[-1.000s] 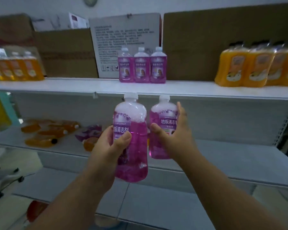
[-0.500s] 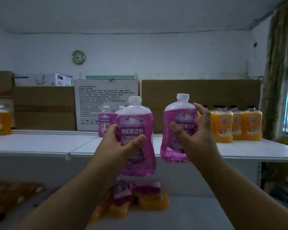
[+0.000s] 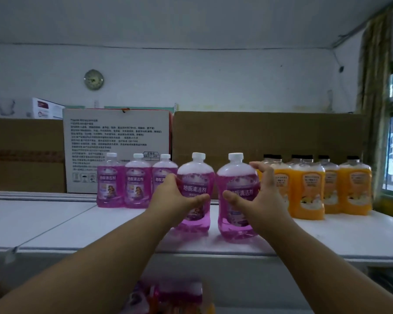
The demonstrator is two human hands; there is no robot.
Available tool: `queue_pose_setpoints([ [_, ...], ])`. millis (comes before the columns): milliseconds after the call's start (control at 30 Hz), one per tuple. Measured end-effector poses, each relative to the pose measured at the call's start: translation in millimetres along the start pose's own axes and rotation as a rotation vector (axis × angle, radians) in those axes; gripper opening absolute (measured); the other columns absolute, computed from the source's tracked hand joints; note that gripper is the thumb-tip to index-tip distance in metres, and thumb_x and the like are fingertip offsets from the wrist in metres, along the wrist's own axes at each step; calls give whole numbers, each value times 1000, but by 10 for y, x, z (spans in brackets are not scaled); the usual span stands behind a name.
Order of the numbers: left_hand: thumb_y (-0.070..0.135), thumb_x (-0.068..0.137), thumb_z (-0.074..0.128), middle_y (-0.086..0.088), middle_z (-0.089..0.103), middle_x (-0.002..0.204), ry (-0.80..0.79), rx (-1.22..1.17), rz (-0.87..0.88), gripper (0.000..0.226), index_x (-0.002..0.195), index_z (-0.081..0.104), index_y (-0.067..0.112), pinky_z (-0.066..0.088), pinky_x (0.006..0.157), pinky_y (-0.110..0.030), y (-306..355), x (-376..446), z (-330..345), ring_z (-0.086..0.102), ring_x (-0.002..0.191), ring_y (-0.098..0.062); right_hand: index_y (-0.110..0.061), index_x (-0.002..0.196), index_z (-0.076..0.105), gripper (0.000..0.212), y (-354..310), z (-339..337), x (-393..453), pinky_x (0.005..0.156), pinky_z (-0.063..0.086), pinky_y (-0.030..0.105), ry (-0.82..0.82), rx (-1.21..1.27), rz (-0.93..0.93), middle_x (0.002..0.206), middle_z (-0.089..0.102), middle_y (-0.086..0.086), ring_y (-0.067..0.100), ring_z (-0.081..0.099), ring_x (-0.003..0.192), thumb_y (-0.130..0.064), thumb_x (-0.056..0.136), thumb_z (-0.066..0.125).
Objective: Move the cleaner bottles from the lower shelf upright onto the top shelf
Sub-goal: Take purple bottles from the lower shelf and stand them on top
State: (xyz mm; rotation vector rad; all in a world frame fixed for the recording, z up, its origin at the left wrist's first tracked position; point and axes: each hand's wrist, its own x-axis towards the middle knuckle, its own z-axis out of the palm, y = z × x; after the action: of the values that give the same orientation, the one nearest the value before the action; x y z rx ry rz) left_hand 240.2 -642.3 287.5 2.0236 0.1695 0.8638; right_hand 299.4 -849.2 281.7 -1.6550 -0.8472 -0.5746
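Two purple cleaner bottles with white caps stand upright on the white top shelf. My left hand grips the left bottle around its label. My right hand wraps the right bottle, with thumb in front and fingers curled over its shoulder. Behind them, three more purple bottles stand in a row at the back of the shelf. On the lower shelf, more purple and orange bottles lie blurred at the bottom edge.
Several orange bottles with black caps stand on the top shelf right of my right hand. Cardboard boxes and a printed white box line the back. A curtain and window sit at far right.
Both hands rose and moved forward with the bottles, from below the shelf edge to over the top shelf, where the bottles now rest upright. The camera tilted upward.
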Motion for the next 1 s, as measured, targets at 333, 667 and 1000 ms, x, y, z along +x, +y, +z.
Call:
queue_pose_setpoints([
  [333, 61, 58, 85, -2, 41, 147, 99, 600, 555, 112, 149, 22, 44, 33, 108, -46, -97, 199, -150, 38, 133, -23, -47, 133, 22, 86, 148, 207, 125, 77, 51, 26, 1, -219, 47, 129, 45, -2, 17, 54, 112, -58, 67, 76],
  [667, 65, 62, 80, -4, 51, 125, 45, 863, 631, 94, 142, 41, 33, 33, 98, -38, -84, 776, 27, 47, 115, -24, -39, 139, 23, 90, 164, 226, 355, 65, 46, 16, -33, -550, 38, 127, 50, 2, 12, 53, 94, -55, 70, 78],
  [1000, 71, 67, 72, -9, 55, 126, 120, 1035, 633, 95, 144, 38, 27, 34, 104, -43, -297, 1163, 265, 50, 119, -30, -35, 140, 21, 90, 232, 343, 498, 76, 55, 31, -7, -699, 61, 120, 51, 2, 17, 55, 98, -59, 72, 75],
])
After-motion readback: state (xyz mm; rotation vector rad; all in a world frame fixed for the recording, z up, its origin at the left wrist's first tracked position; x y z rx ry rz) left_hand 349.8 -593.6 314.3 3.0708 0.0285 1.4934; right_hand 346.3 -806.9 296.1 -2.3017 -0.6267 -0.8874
